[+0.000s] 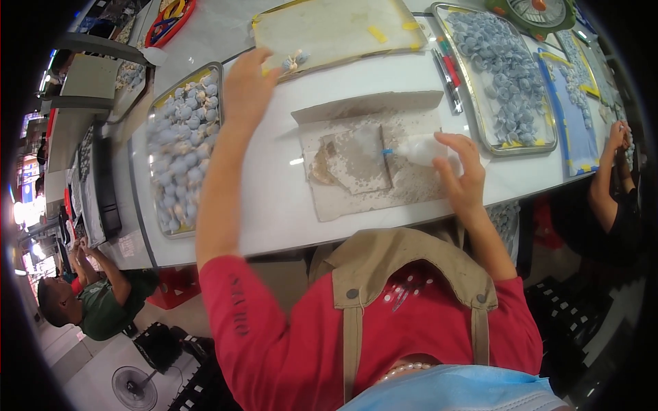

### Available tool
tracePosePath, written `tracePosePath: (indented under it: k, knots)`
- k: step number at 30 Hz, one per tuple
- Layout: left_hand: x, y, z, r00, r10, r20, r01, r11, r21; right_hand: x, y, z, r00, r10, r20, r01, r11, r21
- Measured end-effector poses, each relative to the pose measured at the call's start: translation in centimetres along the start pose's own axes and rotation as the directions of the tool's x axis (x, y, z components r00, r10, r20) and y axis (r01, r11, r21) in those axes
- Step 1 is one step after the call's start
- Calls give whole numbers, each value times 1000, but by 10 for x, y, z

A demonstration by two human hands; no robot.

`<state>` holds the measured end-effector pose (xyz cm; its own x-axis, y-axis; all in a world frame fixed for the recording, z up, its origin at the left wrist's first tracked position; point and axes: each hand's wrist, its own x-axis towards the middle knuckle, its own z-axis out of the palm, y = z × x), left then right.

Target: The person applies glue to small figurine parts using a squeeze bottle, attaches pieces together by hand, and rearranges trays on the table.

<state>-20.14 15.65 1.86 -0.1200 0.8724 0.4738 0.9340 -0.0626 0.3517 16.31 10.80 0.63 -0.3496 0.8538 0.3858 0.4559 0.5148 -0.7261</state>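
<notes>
My left hand (248,85) is stretched to the far side of the table, its thumb and a finger apart. Close to its fingertips, a few small blue-grey rounded pieces (295,61) with pale bits sit at the edge of a flat pale tray (336,31). My right hand (466,175) curls its thumb and fingers about the end of a white plastic bottle (415,149) with a blue tip. The bottle, blurred, lies sideways above a stained cardboard sheet (336,202) with a raised back flap. A smaller spotted board (356,164) rests on that sheet.
To the left, a metal tray (221,103) holds many blue-grey balls. At right stand another metal tray (552,140) of blue-grey cup-shaped pieces, several pens (449,72), a blue tray (572,147) and a green fan (538,14). Co-workers sit at both sides.
</notes>
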Motion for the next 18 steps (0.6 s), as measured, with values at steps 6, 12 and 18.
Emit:
tracePosePath:
  k: [6, 12, 18]
  knots:
    - [15, 3, 32, 983, -147, 112, 152, 988, -35, 1, 11, 2, 993, 40, 114, -31, 996, -78]
    - [-26, 52, -14, 844, -361, 395, 484, 199, -852, 0, 10, -5, 976, 40, 212, -13, 992, -127]
    - [-128, 147, -9, 697, -186, 693, 617, -337, -711, -7, 19, -8, 988, 110, 105, -110, 994, -4]
